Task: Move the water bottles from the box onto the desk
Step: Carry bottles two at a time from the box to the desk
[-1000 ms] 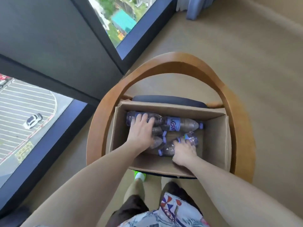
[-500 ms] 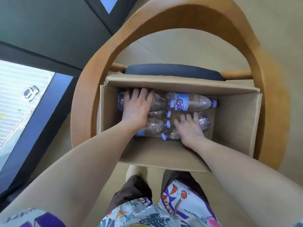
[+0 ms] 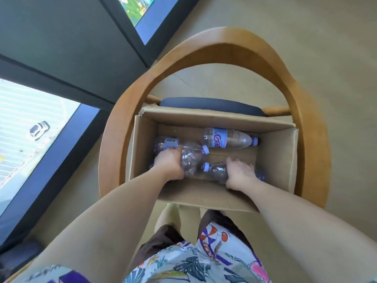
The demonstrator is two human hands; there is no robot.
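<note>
A: Left hand (image 3: 169,163) — fingers?
B: Curled around two clear bottles (image 3: 188,158) bunched together, caps pointing right. Firm hold, down inside the cardboard box (image 3: 204,196).

A: Right hand (image 3: 240,173)?
B: Fingers wrapped over a single bottle (image 3: 216,170) lying near the front wall, its purple cap toward the left hand. The hand covered the bottle's middle.

A: Other contents?
B: One labelled bottle (image 3: 228,138) lay loose on its side against the back wall, cap to the right, apart from both hands.

A: Surroundings?
B: Box sat on a wooden armchair (image 3: 228,45) with a dark cushion (image 3: 210,104), beside floor-level windows (image 3: 24,127). Desk not in view.
</note>
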